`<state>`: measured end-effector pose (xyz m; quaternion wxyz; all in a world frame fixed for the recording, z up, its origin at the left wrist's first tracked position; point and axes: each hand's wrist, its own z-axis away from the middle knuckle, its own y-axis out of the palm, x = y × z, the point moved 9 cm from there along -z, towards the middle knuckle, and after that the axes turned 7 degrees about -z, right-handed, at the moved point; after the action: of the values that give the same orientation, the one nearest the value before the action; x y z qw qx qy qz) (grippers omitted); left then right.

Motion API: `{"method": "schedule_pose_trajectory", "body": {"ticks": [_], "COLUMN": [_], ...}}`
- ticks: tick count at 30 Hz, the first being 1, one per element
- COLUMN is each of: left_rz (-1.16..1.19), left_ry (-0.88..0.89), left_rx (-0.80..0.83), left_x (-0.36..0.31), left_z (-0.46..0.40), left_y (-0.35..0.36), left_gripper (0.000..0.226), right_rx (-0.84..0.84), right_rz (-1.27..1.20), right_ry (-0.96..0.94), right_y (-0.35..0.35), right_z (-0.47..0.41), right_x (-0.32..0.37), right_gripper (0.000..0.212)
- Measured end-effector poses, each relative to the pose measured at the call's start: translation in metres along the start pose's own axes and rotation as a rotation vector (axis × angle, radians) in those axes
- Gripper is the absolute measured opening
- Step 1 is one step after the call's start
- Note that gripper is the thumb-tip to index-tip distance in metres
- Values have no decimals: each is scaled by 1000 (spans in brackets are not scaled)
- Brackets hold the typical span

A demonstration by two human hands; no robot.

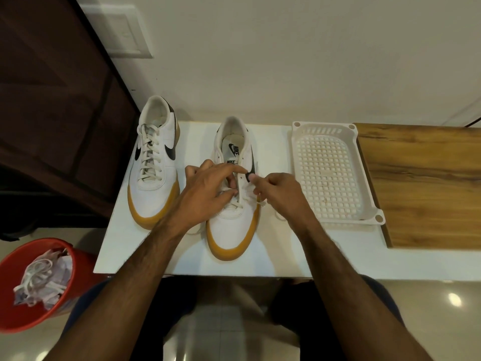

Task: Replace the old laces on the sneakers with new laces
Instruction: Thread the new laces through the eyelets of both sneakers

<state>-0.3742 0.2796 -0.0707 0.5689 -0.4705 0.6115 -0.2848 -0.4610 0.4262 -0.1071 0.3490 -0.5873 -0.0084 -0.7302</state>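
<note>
Both hands lacing the right-side sneaker on white tabletop.

Head view: left hand (205, 190) lies over the half-laced sneaker (233, 204) near tabletop (299, 251) centre, index finger stretched twd an eyelet, other fingers curled at the lace (235, 201) w/ thumb under; can't tell if they pinch it. Right hand (279, 191) pinches a lace end just beside the shoe's right edge. Fully laced sneaker (153, 162) stands at the tabletop's left edge, apart from the hands. White perforated tray (335, 173) sits twd the back right, partly on a wooden board (426, 183). Red bucket (39, 282) w/ white laces and paper on the floor, left of the front-left corner.
</note>
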Motion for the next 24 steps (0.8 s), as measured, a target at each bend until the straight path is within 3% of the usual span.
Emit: {"method": "schedule_pose_trajectory", "body": {"ticks": [4, 9, 13, 20, 22, 24], "left_rz": [-8, -84, -107, -101, -89, -81], "left_ry": [3, 42, 41, 40, 30, 28], "left_rx": [3, -1, 2, 8, 9, 13], "left_x": [1, -2, -2, 0, 0, 0], "left_z": [1, 1, 0, 0, 0, 0], "left_y": [3, 3, 2, 3, 3, 4], "left_gripper": [50, 37, 32, 32, 34, 35], "right_rx": [-27, 34, 43, -277, -240, -93], "right_rz": [62, -70, -204, -643, -646, -521], "right_ry": [14, -3, -32, 124, 190, 229], "right_y": [16, 15, 3, -57, -48, -28], "right_z": [0, -1, -6, -5, -4, -3], "right_x": [-1, 2, 3, -21, -26, -23], "right_gripper": [46, 22, 19, 12, 18, 28]}}
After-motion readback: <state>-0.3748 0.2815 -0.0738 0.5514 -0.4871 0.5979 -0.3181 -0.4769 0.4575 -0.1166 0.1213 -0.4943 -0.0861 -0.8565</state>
